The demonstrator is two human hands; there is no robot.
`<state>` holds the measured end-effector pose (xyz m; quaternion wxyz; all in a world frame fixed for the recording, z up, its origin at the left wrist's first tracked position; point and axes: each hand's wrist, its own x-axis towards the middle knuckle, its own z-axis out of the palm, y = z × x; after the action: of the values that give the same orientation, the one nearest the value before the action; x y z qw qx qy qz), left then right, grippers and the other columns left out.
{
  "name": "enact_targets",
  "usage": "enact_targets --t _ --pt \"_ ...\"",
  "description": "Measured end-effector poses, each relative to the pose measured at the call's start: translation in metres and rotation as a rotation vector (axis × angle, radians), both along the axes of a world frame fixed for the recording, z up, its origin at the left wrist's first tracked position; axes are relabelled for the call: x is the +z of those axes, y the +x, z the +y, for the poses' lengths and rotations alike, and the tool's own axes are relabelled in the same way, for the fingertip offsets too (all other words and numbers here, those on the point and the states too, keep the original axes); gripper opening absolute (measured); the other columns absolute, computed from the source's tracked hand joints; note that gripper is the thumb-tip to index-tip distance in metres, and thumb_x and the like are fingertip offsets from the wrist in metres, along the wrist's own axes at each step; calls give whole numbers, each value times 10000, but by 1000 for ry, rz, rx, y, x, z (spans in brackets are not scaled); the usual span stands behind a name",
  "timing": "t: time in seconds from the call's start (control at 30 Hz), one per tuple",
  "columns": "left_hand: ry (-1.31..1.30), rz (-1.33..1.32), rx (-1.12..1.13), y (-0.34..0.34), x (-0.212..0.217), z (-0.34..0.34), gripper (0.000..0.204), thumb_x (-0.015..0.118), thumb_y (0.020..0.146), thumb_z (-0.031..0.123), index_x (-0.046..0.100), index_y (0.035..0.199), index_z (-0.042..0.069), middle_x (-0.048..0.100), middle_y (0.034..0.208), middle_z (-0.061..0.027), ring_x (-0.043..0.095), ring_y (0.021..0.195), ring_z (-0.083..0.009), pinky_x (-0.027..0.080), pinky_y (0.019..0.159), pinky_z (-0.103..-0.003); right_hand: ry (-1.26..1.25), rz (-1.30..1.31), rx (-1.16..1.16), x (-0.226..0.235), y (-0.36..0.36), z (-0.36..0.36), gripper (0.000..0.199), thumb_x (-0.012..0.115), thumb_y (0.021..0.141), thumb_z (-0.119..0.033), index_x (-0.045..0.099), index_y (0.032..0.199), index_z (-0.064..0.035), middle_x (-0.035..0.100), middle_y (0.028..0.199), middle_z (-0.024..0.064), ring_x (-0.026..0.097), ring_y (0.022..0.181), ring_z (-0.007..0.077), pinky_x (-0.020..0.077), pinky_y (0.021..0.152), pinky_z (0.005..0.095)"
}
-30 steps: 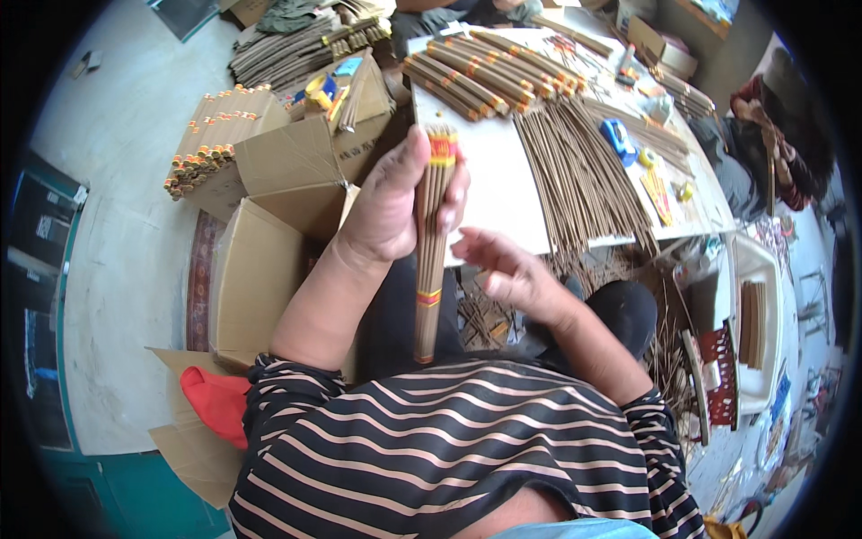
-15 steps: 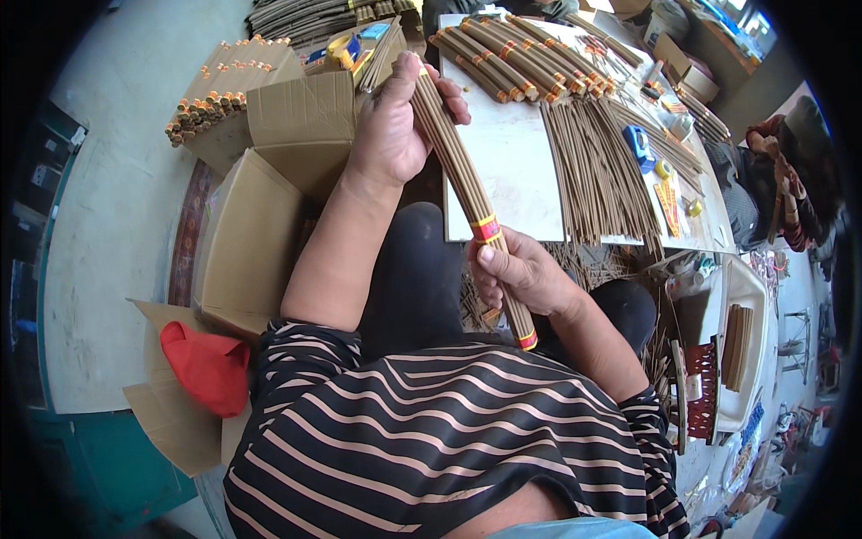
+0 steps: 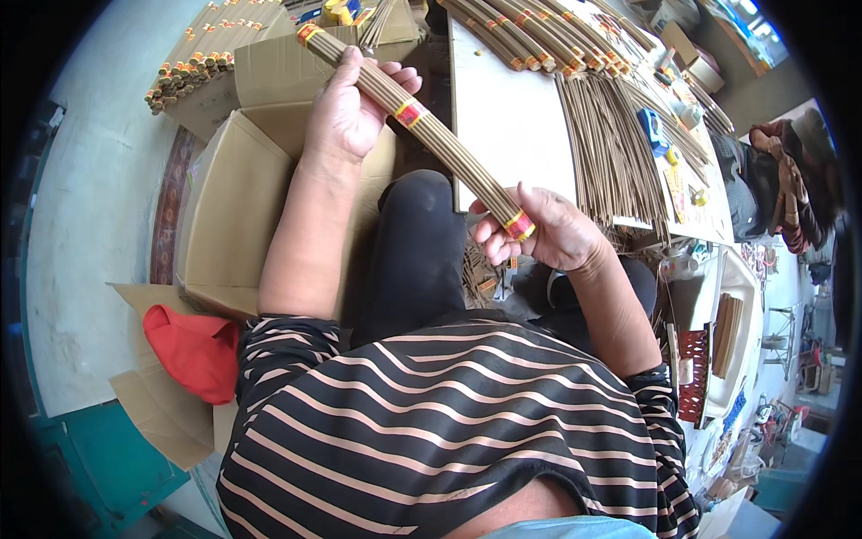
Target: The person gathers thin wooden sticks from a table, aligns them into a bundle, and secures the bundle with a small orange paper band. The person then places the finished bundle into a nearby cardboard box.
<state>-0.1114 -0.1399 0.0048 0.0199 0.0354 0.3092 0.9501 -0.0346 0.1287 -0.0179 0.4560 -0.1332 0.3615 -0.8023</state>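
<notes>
Slanting down from left of the white table point(image 3: 512, 117) to beside its near left corner, the bundle of brown sticks point(image 3: 411, 114) is raised in both hands, its long axis running from far left to near right. The left hand point(image 3: 346, 126), left of the table, has thumb and fingers around the sticks between the far end and the middle band. The right hand point(image 3: 561, 229), by the table's near edge, is nearer the bundle's low end: it is half curled behind that end, thumb raised, and I cannot tell whether it pinches. Left of the table stands an open carton point(image 3: 233, 198), partly hidden by the left forearm. On the table lie loose sticks point(image 3: 611, 144); the banded bundles point(image 3: 530, 36) beyond them are cut off by the upper edge. Right of the table, a co-worker point(image 3: 781, 189) is too dark to make out well.
</notes>
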Motion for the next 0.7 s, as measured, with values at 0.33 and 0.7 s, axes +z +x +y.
enact_targets --t 0.33,0.7 --pt "-48 -43 -33 10 -30 -23 252 521 916 236 520 922 -16 587 891 -196 587 912 -344 487 870 -493 -86 -222 30 0 -9 -32 410 480 934 -268 486 1118 98 589 798 113 631 694 183 564 660 322" --pt "-121 -61 183 5 -30 -73 217 591 876 220 536 922 15 607 827 -170 620 814 -334 514 786 -483 272 -28 3 -6 -23 -84 290 503 930 -197 496 1061 61 606 866 112 629 734 175 538 794 343"
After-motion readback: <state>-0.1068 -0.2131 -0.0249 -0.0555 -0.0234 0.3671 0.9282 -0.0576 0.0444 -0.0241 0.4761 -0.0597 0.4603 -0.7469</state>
